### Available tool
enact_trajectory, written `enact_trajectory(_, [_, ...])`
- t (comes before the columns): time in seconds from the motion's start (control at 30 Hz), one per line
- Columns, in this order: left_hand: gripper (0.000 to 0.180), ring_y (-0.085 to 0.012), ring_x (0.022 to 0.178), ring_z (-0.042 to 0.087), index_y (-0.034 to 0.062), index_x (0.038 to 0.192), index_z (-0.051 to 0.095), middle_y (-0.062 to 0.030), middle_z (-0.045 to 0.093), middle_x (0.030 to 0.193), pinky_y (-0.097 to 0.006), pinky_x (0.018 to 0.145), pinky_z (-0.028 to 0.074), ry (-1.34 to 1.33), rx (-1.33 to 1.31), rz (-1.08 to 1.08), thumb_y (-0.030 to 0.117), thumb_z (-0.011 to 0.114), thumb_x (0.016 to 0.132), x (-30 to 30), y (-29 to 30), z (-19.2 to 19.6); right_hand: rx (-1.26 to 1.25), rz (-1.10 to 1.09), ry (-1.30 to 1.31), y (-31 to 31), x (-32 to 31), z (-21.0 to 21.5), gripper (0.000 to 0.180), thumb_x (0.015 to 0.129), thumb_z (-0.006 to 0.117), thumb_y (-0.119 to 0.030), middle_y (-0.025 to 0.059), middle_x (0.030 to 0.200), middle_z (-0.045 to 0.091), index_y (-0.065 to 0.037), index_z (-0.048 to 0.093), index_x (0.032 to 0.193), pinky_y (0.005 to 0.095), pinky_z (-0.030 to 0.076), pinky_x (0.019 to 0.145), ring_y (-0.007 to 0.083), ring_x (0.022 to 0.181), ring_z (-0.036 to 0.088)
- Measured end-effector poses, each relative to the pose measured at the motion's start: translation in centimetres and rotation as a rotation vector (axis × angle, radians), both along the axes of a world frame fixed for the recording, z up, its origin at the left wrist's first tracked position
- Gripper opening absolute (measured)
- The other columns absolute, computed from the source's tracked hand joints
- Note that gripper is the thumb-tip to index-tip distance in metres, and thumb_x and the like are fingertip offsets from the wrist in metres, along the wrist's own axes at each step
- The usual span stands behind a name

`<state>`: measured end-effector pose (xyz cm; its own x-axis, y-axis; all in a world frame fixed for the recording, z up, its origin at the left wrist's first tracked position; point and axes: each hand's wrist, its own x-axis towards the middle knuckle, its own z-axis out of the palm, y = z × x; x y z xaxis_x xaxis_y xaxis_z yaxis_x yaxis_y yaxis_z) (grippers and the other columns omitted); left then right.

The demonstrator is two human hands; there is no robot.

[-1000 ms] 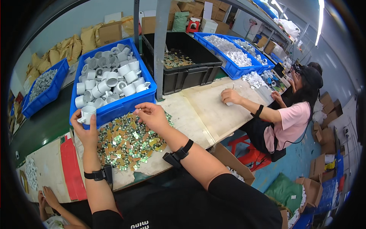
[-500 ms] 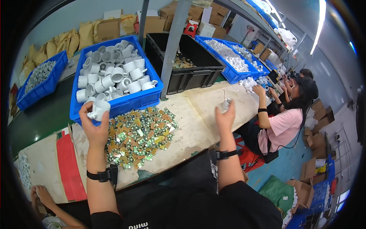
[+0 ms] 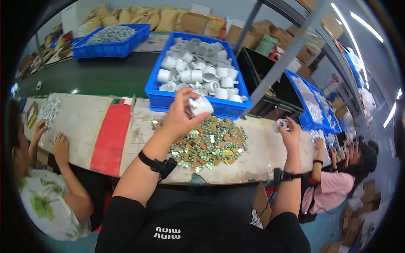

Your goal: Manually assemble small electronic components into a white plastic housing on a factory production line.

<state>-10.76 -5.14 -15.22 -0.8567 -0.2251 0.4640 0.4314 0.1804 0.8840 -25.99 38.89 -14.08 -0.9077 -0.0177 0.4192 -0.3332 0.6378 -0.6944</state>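
Observation:
My left hand (image 3: 179, 120) is closed round a white cup-shaped plastic housing (image 3: 203, 107) with a small side stub. It is raised in front of the blue crate (image 3: 196, 106), which is heaped with similar white housings (image 3: 192, 76). To the right, my right hand (image 3: 292, 137) pinches a small round whitish part (image 3: 282, 123) with a thin wire rising from it. Between my hands, a spread pile of small green and orange circuit boards (image 3: 206, 147) lies on the worktable (image 3: 257, 147).
Right of the crate stands a black bin (image 3: 276, 107), with a slanting grey post (image 3: 291, 48) before it. Blue trays of white parts (image 3: 314, 120) continue rightward. Co-workers sit at left (image 3: 55, 189) and right (image 3: 333, 185). A red strip (image 3: 112, 139) crosses the table.
The view has turned left, so the table and crate appear further right and the left co-worker shows more. My left hand still holds the housing, its stub now tilted upward.

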Motion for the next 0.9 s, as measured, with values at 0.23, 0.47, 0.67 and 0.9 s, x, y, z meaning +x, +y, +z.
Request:
enact_trajectory(0.23, [0.057,-0.0132,0.098,0.066,0.0076,0.125,0.062,-0.0077,0.063,0.126,-0.027,0.071,0.056,-0.06,-0.018,-0.193,0.021,0.091,0.077,-0.6,0.6,-1.1,-0.553,0.876,-0.05,-18.2,6.2,2.8,0.068,0.084,0.079,0.002,0.0167,0.133,0.067,0.007,0.051,0.145,0.0355,0.048,0.106,0.0209,0.119,0.064])
enact_trajectory(0.47, [0.059,-0.0204,0.112,0.064,0.006,0.131,0.064,-0.0096,0.063,0.126,-0.032,0.089,0.055,0.076,-0.342,-0.12,0.012,0.089,0.078,0.1,1.1,0.1,-0.895,0.988,-0.257,-21.2,5.9,-3.5,0.07,0.084,0.074,0.007,0.0266,0.142,0.059,0.008,0.046,0.148,0.0436,0.042,0.116,0.0299,0.133,0.057])
enact_trajectory(0.67, [0.059,-0.0243,0.112,0.067,0.0064,0.132,0.065,-0.0102,0.064,0.13,-0.034,0.082,0.059,0.124,-0.39,-0.107,0.013,0.088,0.078,0.4,1.9,0.6,-0.8,0.975,-0.29,-21.0,6.4,-3.4,0.072,0.081,0.079,0.006,0.0216,0.14,0.062,0.007,0.05,0.147,0.0385,0.045,0.113,0.0245,0.13,0.058])
enact_trajectory(0.9, [0.066,-0.0317,0.117,0.065,0.0066,0.136,0.064,-0.0137,0.064,0.132,-0.041,0.096,0.055,0.244,-0.486,-0.035,0.015,0.089,0.076,0.3,2.4,0.0,-0.789,0.99,-0.284,-20.7,7.0,-3.0,0.077,0.08,0.081,0.006,0.0213,0.144,0.06,0.007,0.048,0.15,0.0389,0.044,0.114,0.0239,0.132,0.057])
